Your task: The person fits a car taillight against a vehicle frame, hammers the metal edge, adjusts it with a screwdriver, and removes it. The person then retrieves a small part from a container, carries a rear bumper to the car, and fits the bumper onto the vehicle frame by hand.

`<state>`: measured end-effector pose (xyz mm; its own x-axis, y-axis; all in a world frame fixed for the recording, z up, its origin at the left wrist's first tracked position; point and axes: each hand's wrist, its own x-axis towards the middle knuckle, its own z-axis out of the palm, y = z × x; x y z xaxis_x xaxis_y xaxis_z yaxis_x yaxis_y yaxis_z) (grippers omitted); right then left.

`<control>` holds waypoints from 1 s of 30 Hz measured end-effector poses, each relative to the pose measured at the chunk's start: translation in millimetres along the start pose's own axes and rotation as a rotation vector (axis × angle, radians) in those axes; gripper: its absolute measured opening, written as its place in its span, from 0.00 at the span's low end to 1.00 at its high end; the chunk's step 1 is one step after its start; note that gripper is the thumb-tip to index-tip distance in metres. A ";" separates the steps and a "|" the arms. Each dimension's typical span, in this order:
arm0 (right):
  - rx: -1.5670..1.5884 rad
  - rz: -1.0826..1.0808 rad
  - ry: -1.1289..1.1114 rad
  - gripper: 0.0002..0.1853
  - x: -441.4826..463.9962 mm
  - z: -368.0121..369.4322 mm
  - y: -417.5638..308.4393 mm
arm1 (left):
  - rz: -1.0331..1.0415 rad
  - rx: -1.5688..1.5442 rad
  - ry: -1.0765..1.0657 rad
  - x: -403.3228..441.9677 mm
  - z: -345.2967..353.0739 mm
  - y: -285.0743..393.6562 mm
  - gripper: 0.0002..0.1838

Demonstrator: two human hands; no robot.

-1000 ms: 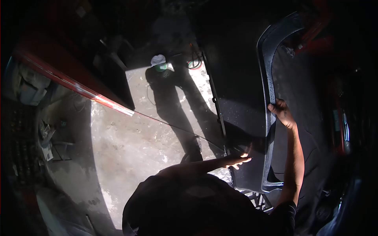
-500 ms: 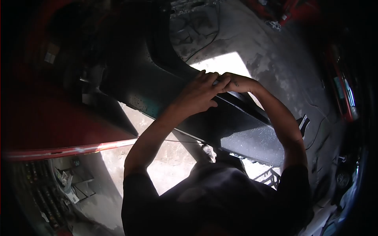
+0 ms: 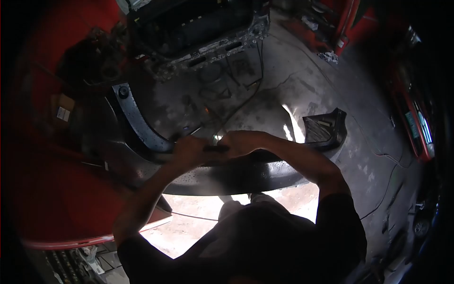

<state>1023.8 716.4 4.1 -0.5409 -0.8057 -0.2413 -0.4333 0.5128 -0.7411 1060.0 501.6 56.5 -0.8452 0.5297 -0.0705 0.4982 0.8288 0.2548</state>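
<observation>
Dark bumper (image 3: 227,179) spans crosswise before the body, fingers of left hand (image 3: 190,150) and right hand (image 3: 240,142) gripping its middle; careless turning could knock an end against the red panel (image 3: 59,203)

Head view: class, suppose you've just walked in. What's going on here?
A person handles a long, dark curved panel. The left hand and right hand are close together near the middle of its far edge; shadow hides their exact grip. Beyond stands what looks like open vehicle bodywork.
</observation>
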 end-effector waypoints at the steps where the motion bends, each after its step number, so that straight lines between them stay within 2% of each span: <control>1: 0.000 0.000 0.036 0.23 -0.5 -17.9 -6.1 | 0.015 0.022 0.087 8.0 -11.4 -7.4 0.21; 2: -0.033 -0.041 0.032 0.27 -2.4 -38.5 -14.4 | 0.036 0.039 0.158 15.0 -22.1 -13.3 0.18; 4: -0.031 -0.056 0.065 0.37 -11.9 -63.9 1.7 | -0.041 -0.065 0.140 24.6 -51.3 -12.7 0.11; 6: -0.012 -0.035 0.115 0.46 -22.3 -83.0 39.7 | 0.000 -0.006 0.140 27.8 -58.8 -24.7 0.10; 7: -0.044 -0.051 0.155 0.55 -29.7 -85.0 91.6 | 0.013 0.034 0.161 30.8 -62.5 -35.8 0.09; 8: -0.073 0.181 0.069 0.57 -40.2 -90.0 127.1 | 0.027 0.076 0.149 30.9 -60.5 -50.6 0.09; 9: -0.141 0.310 -0.046 0.57 -49.6 -99.1 145.6 | 0.041 0.118 0.152 36.4 -53.2 -72.0 0.09; 11: -0.281 0.445 -0.068 0.46 -50.5 -92.9 216.2 | 0.061 0.174 0.155 58.6 -31.5 -110.6 0.10; 12: -0.281 0.407 0.033 0.39 -44.2 -91.4 237.9 | 0.067 0.191 0.156 69.1 -19.1 -128.5 0.10; 16: -0.213 0.429 -0.009 0.34 23.5 -88.0 303.4 | -0.033 0.132 0.161 103.7 17.5 -179.6 0.12; 19: -0.196 0.327 0.070 0.34 73.6 -110.3 341.5 | -0.133 0.214 0.115 135.0 37.5 -236.5 0.13; 22: -0.285 0.343 -0.088 0.35 117.1 -151.4 354.7 | -0.130 -0.006 0.264 161.5 38.4 -282.1 0.13; 23: -0.313 0.355 -0.140 0.35 133.5 -167.3 358.7 | -0.152 -0.030 0.255 172.6 38.4 -300.8 0.13; 25: -0.286 0.276 -0.086 0.36 144.7 -193.3 357.6 | -0.179 -0.094 0.241 196.7 46.2 -329.4 0.14; 28: -0.323 0.407 -0.204 0.38 161.6 -224.2 363.8 | -0.137 -0.174 0.263 236.3 46.8 -350.7 0.14; 30: -0.372 0.379 -0.159 0.35 166.5 -240.8 394.5 | -0.177 -0.178 0.141 264.1 48.6 -365.5 0.21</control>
<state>589.1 855.9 -177.6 -0.6053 -0.5643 -0.5614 -0.4703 0.8226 -0.3197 664.1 347.4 -102.1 -0.9409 0.3386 0.0023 0.3087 0.8550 0.4168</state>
